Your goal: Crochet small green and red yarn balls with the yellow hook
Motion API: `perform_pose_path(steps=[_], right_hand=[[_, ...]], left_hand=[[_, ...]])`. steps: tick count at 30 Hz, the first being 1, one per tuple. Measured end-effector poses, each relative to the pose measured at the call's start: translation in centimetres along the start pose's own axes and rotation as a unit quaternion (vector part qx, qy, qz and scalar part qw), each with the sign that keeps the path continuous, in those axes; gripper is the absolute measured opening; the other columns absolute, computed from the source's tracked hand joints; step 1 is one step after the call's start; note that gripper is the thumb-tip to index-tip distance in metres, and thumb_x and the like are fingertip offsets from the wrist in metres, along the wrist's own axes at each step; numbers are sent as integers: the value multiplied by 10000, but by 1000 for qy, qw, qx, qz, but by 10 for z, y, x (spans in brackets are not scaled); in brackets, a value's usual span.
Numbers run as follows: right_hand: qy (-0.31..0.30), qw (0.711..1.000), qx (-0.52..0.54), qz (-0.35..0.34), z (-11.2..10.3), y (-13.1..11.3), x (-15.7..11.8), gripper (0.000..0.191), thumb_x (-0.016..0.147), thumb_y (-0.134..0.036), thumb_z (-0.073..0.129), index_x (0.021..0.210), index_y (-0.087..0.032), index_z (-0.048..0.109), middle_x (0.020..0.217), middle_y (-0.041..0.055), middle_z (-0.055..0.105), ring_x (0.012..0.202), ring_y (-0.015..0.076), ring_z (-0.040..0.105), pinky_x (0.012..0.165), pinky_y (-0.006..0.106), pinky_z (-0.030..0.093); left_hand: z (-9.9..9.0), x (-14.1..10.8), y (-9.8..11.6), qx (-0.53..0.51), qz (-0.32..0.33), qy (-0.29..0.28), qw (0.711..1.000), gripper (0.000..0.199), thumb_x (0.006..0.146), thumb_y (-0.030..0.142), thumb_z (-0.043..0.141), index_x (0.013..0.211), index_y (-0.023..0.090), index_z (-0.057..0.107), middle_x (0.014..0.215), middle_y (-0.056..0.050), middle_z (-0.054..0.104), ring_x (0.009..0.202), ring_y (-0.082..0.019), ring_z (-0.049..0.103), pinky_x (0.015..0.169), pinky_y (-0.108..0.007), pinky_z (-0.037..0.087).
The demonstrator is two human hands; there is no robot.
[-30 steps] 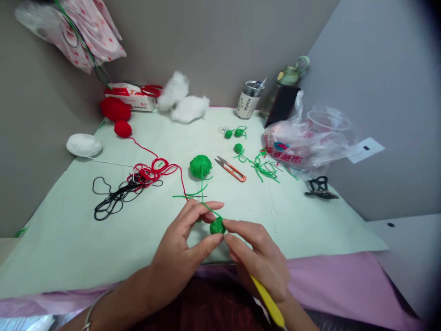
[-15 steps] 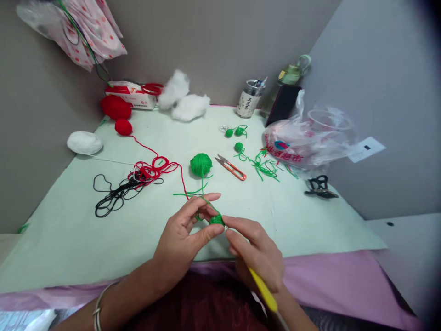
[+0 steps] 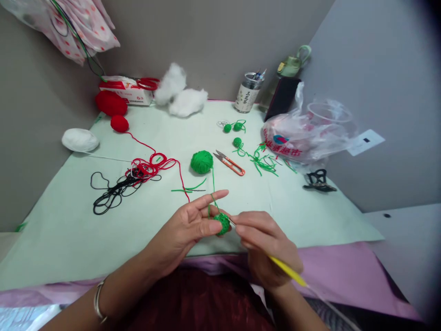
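A small green crochet piece (image 3: 223,224) is pinched between the thumb and fingers of my left hand (image 3: 195,225). Green yarn runs over my left index finger, which points out to the right, and back to a green yarn ball (image 3: 201,162) on the table. My right hand (image 3: 270,241) is closed around a crochet hook with a yellow handle (image 3: 287,270). The metal tip of the hook meets the right edge of the green piece; whether it sits inside a stitch I cannot tell.
Orange thread snips (image 3: 230,163) lie right of the yarn ball. Tangled red yarn (image 3: 151,166) and black cord (image 3: 117,193) lie left. Small green balls (image 3: 237,142), green scraps (image 3: 263,164), white stuffing (image 3: 188,102), a plastic bag (image 3: 296,138) and a black claw clip (image 3: 319,181) lie farther out.
The hook and my right hand have moved to the right and turned. The green piece is tilted to show more of its face, and my left index finger is straighter with the yarn over it.
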State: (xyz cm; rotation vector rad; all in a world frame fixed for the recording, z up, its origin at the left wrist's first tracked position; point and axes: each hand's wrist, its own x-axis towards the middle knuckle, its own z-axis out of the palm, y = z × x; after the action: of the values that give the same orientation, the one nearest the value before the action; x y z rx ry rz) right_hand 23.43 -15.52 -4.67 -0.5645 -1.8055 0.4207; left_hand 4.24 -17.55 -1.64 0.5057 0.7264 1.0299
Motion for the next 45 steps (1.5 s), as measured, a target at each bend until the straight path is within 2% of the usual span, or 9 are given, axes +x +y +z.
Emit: perform_pose_path(steps=[5,11,17,23,28,31,34,40,45], right_hand=[[19,979,135,151,-6,-4,10,220,993,-147,615,1085,-253,784,931,58,785,833,203,722,713,346,595],[59,907,309,279,-1,0,15,160,1000,-249,647,961,-236,802,834,31,748,712,141,658,660,266,547],[53,903,318,285,-2,0,16,146,989,-260,673,957,-222,810,851,38,751,732,138,664,687,259,543],[49,876,365,311,2,0,18,140,982,-311,684,943,-231,792,803,28,732,673,139,646,647,265,547],[30,951,215,222,9,-6,10,181,1014,-230,629,1075,-264,796,1002,55,757,924,185,689,800,318,563],[5,968,169,183,12,-7,8,228,1017,-190,615,1134,-274,791,1072,62,776,1010,206,692,875,357,550],[23,951,228,210,14,-4,9,202,1029,-222,607,1101,-280,786,1016,43,792,936,192,693,800,332,542],[56,881,363,297,14,2,13,190,1058,-296,567,991,-261,741,959,12,799,784,131,665,699,262,526],[36,914,303,267,9,-2,13,198,1068,-272,541,1025,-251,733,984,25,785,817,145,681,734,288,541]], left_hand=[[-4,-1,7,43,26,1,999,452,811,221,847,1254,263,767,934,0,712,826,-122,657,860,-274,492],[-2,-1,7,51,6,-22,998,399,918,319,736,1302,212,736,944,-48,752,790,-171,712,764,-307,527],[-4,-3,4,52,-4,-27,998,349,1022,339,586,1288,177,743,732,-20,720,617,-106,612,659,-243,492],[-5,-1,1,66,42,-39,996,347,913,298,774,1260,280,763,994,-5,723,895,-128,671,883,-262,495],[-3,-1,-4,156,78,21,984,497,772,239,902,1235,359,769,1042,15,734,1084,-179,654,1022,-308,440],[-3,0,-6,221,124,64,965,522,746,244,918,1232,366,771,1045,12,721,1124,-201,625,1087,-337,398],[-5,1,-6,254,157,79,951,480,753,238,907,1199,363,781,1030,13,702,1108,-199,614,1104,-340,384],[-8,-1,-5,269,157,78,947,504,789,246,878,1259,365,741,1036,20,705,1071,-178,627,1057,-315,438],[-6,-1,-5,257,144,84,952,499,789,226,871,1257,339,741,1039,14,726,1049,-170,637,1011,-297,481]])
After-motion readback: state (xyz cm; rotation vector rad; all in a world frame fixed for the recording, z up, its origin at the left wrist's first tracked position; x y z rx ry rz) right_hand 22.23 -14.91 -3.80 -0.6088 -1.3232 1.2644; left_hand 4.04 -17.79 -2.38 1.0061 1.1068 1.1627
